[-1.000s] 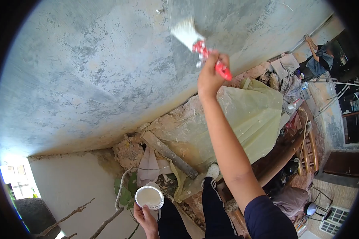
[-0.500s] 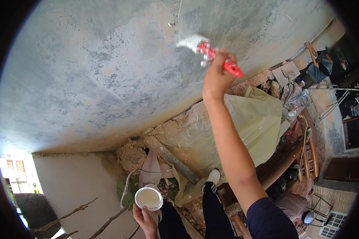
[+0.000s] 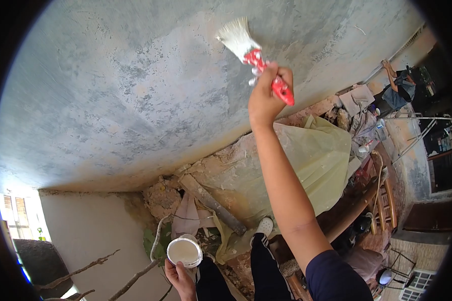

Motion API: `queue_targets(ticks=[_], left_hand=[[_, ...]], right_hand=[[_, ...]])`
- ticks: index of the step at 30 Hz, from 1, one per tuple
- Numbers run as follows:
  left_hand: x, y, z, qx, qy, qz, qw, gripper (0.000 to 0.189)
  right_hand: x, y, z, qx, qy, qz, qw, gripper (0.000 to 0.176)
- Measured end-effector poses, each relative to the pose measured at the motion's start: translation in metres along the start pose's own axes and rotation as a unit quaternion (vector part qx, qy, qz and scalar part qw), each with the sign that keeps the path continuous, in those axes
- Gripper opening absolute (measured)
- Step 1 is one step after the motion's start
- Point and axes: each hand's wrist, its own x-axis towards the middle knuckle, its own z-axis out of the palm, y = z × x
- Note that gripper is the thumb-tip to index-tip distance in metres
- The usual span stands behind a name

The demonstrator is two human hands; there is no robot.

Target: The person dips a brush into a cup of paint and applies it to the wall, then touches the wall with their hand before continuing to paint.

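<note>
My right hand (image 3: 270, 96) grips a paintbrush (image 3: 253, 56) by its red, paint-spattered handle. Its pale bristles are fanned out against the patchy grey-blue wall (image 3: 150, 75). Low in the view, my left hand (image 3: 181, 279) holds a small white tub (image 3: 185, 251) by its near side, thumb at the rim. Pale, creamy paint shows inside the tub, whose mouth faces me.
A greenish-yellow sheet (image 3: 306, 160) covers rubble along the wall's foot. A plank (image 3: 213, 205) leans there, and bare branches (image 3: 135, 278) stick up at lower left. Another person (image 3: 399, 88) reaches to the wall at far right, near a metal frame (image 3: 422, 119).
The brush has swung so its bristles point further up the wall, and my right hand has shifted slightly left and down. The tub stays in my left hand.
</note>
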Motion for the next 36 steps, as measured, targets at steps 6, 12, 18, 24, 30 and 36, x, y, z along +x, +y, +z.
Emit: queue_targets(ticks=[6,12,18,24,30,36], left_hand=[[-0.003,-0.006,-0.010,0.007,0.000,-0.007,1.000,0.018],[-0.003,0.003,-0.004,0.000,0.022,-0.018,1.000,0.014],[-0.004,0.005,0.001,-0.004,0.012,-0.020,1.000,0.013],[-0.003,-0.012,-0.010,0.011,0.003,-0.013,1.000,0.017],[-0.002,-0.013,-0.017,0.016,0.001,-0.010,1.000,0.018],[-0.002,0.011,-0.001,-0.014,0.020,-0.022,0.999,0.015]], right_hand=[[-0.024,0.019,-0.031,-0.084,0.060,0.017,0.995,0.019],[0.025,-0.039,0.004,0.068,0.093,-0.026,0.993,0.021],[-0.001,0.001,-0.001,0.014,0.077,0.041,0.996,0.023],[-0.059,0.073,-0.048,-0.108,0.098,0.106,0.984,0.023],[-0.016,0.017,-0.030,-0.033,0.119,0.190,0.974,0.019],[0.065,-0.083,0.027,0.089,0.093,0.107,0.986,0.021]])
